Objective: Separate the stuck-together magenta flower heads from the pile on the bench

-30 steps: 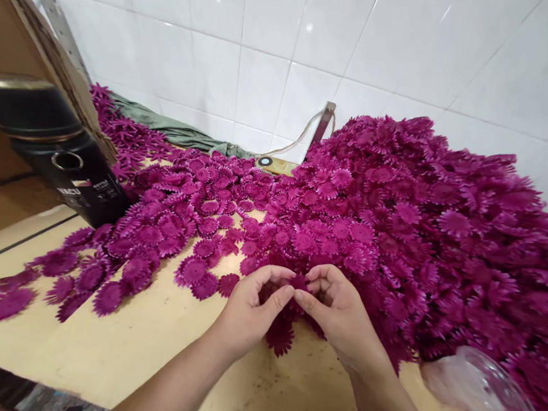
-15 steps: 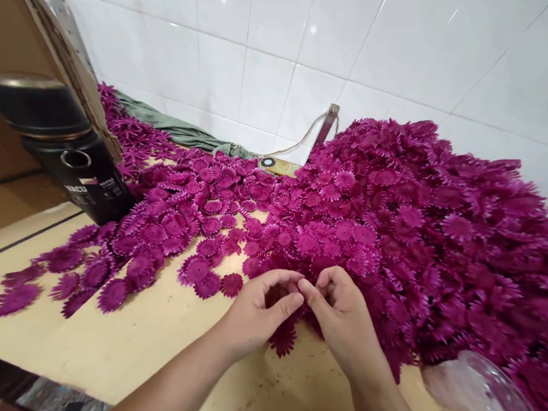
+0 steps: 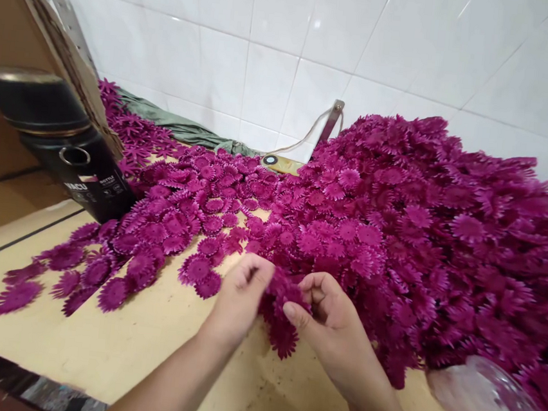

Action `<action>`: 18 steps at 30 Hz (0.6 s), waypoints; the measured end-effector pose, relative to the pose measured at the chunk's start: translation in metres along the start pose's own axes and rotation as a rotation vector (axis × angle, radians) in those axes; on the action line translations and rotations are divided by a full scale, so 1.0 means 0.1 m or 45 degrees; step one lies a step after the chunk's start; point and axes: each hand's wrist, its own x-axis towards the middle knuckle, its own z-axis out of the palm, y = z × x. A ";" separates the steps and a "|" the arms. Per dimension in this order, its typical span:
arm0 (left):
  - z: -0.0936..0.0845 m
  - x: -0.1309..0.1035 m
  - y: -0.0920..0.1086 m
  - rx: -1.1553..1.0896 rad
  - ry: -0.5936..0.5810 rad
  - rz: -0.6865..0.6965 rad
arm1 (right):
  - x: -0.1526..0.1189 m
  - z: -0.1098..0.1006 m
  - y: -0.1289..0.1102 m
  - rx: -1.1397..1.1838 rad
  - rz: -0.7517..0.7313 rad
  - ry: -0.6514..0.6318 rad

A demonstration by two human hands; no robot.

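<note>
My left hand is closed, thumb pressed to curled fingers, at the near edge of the flower pile. What it pinches, if anything, I cannot make out. A short gap to the right, my right hand has its thumb and forefinger round a magenta artificial flower piece, partly hidden by the fingers. Between the two hands more magenta petal pieces look blurred, and one fringed flower piece lies just below on the tabletop. Behind the hands rises a big heap of magenta flower pieces.
A black vacuum bottle stands at left before a cardboard box. Loose flower pieces spread over the pale tabletop. A clear plastic container lies at right. Green cloth and a metal bracket are by the tiled wall.
My hands, whose fingertips met before, have moved apart. The left one has shifted left and turned; a flower piece now shows at the right fingertips.
</note>
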 end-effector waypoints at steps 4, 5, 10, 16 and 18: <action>-0.11 0.09 0.02 -0.101 0.196 0.037 | -0.10 -0.14 0.00 -0.025 0.001 -0.028; -0.10 0.09 0.02 -0.056 0.149 0.047 | -0.11 -0.18 0.00 -0.007 0.007 -0.023; 0.05 -0.02 -0.01 0.229 -0.066 0.250 | -0.15 -0.32 -0.03 0.054 0.005 0.034; 0.14 -0.14 -0.08 0.422 -0.487 0.179 | -0.19 -0.28 0.03 0.031 -0.024 0.134; 0.16 -0.17 -0.10 0.503 -0.542 0.204 | -0.19 -0.26 0.05 0.049 -0.017 0.133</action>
